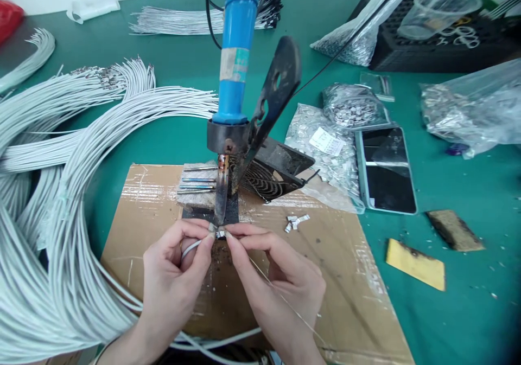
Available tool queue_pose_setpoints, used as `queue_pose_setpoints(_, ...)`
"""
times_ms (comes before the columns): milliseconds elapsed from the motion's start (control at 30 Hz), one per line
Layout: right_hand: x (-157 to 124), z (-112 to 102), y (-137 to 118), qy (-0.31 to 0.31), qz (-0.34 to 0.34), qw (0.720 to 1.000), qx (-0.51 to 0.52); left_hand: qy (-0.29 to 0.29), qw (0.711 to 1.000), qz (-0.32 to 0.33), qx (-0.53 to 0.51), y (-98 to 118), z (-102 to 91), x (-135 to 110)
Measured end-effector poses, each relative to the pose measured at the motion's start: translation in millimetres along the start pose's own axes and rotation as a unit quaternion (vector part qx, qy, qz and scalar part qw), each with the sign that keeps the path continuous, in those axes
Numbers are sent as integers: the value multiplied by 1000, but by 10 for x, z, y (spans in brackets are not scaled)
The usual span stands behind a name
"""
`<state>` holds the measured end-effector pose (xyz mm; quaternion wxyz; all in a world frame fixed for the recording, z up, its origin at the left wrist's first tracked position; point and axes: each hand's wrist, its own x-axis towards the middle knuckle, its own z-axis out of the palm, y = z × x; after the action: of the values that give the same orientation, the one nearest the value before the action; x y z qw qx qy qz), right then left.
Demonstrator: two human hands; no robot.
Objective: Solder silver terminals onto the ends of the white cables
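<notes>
My left hand (179, 267) pinches a white cable (190, 247) near its end, between thumb and forefinger. Opposite it, my right hand (272, 273) is closed in a pinch on a thin solder wire (285, 300), which trails down toward the lower right. Between the fingertips of both hands sits a small silvery metal piece (220, 234); which fingers bear it I cannot tell. Just above, the tip of a blue-handled soldering iron (234, 83) points downward, clamped in a dark metal stand (271, 99). The exact contact at the tip is too small to make out.
Thick bundles of white cable (77, 191) fill the left side. A cardboard sheet (342, 278) lies under my hands, with several small metal pieces (296, 222) on it. To the right are bags of parts (321, 142), a phone (386, 170) and a yellow sponge (415, 263).
</notes>
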<state>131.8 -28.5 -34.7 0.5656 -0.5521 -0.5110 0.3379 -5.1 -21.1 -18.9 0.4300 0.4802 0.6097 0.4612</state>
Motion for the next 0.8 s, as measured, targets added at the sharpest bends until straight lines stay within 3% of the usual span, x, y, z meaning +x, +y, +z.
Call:
queue_pose_setpoints(167,-62,-90,34,29,66,996,-53,-6,1000,-24,2,9,11,-97)
queue_pose_setpoints(267,-117,-138,27,-39,53,995,-76,-33,999,-32,7,-9,-19,-202)
queue_pose_setpoints(367,-182,-161,3,-75,45,995,-39,-67,996,-52,-9,-31,-60,-339)
queue_pose_setpoints(533,-312,-187,-19,-86,97,991,25,-159,969,-154,-109,-19,-126,-546)
queue_pose_setpoints(667,-419,-210,-47,-95,117,986,70,-150,961,-180,-148,43,-155,-671)
queue_pose_setpoints(800,-506,-225,-114,-94,95,988,80,-153,958,-186,-158,90,-181,-777)
